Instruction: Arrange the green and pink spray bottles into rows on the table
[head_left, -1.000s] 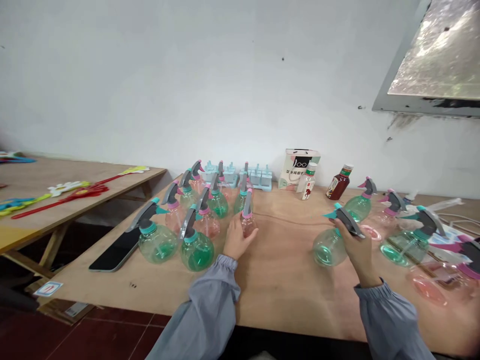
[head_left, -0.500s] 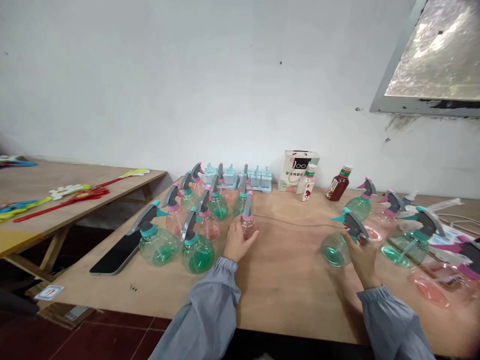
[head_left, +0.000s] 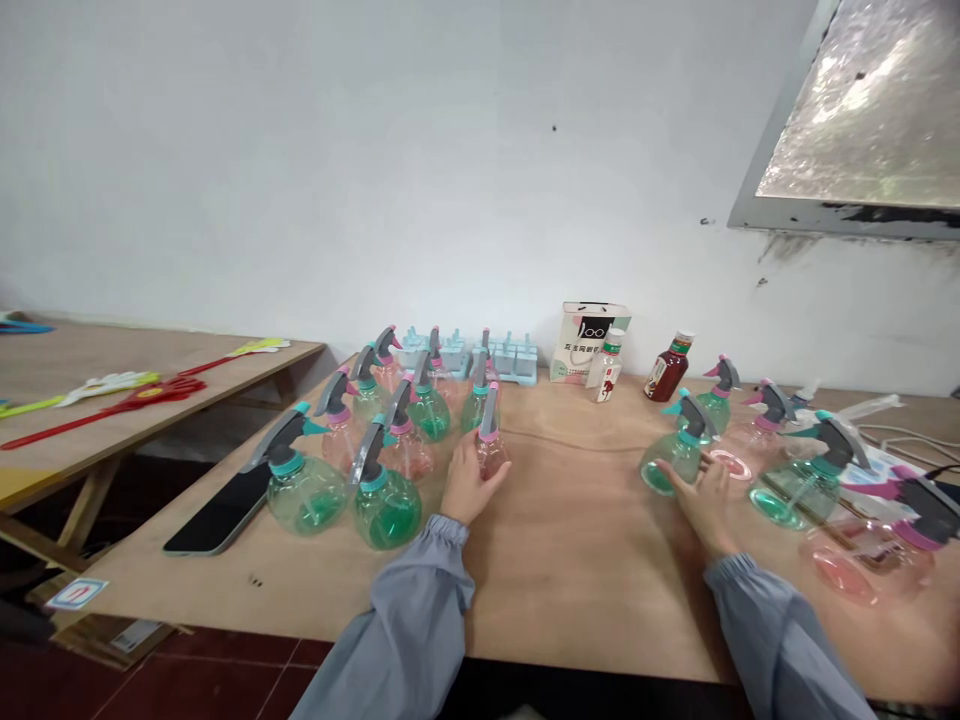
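My left hand (head_left: pixel 466 487) is wrapped round a small pink spray bottle (head_left: pixel 491 448) that stands upright on the wooden table (head_left: pixel 570 560), at the right edge of a group of upright green and pink spray bottles (head_left: pixel 375 470). My right hand (head_left: pixel 701 500) cups the lower side of a green spray bottle (head_left: pixel 675 452) with a grey trigger. That bottle lies tilted on the table, its base towards me. Both arms wear grey sleeves.
Several more spray bottles (head_left: pixel 802 480) lie on their sides at the right. A black phone (head_left: pixel 217 512) lies at the left table edge. At the back stand blue ice moulds (head_left: pixel 510 358), a small carton (head_left: pixel 581 340) and two little bottles (head_left: pixel 664 368). A second table (head_left: pixel 97 400) holds coloured swatters.
My right hand has carried the green spray bottle away from me and lowered it onto the table beside the lying bottles. My left hand has stayed on the pink bottle.
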